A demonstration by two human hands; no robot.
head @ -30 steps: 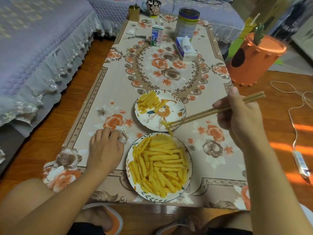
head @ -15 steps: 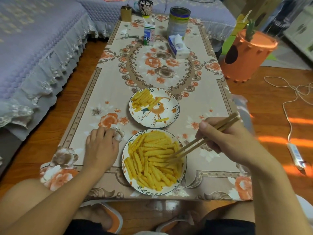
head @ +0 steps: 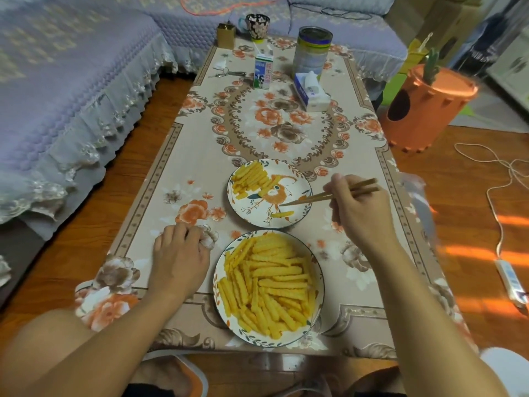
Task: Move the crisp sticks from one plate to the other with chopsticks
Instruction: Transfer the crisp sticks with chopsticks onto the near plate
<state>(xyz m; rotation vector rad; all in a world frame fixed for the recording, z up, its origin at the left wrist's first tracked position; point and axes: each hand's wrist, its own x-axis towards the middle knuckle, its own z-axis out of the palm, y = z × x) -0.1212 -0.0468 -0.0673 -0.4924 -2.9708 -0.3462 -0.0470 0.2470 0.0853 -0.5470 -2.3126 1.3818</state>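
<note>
The near plate (head: pixel 220 293), white with a leaf rim, is piled with yellow crinkled crisp sticks (head: pixel 269 285). Beyond it, the far plate (head: pixel 300 181) holds a smaller heap of sticks (head: pixel 250 177) on its left side and one loose stick (head: pixel 282 214) near its front. My right hand (head: pixel 357 213) grips a pair of wooden chopsticks (head: pixel 323 197). Their tips hover over the far plate just above the loose stick, and I see no stick between them. My left hand (head: pixel 180 253) rests knuckles-up on the tablecloth left of the near plate, fingers curled.
The low table (head: pixel 171 173) has a floral cloth. At its far end stand a milk carton (head: pixel 263 70), a tin can (head: pixel 312 53), a tissue box (head: pixel 310 91), a mug (head: pixel 257 26) and a small gold box (head: pixel 226 35). An orange bin (head: pixel 423 110) stands on the floor at right, a sofa (head: pixel 65 81) at left.
My right hand dipped the chopsticks into the near plate's pile, then swung them back over the far plate. The left hand stayed put.
</note>
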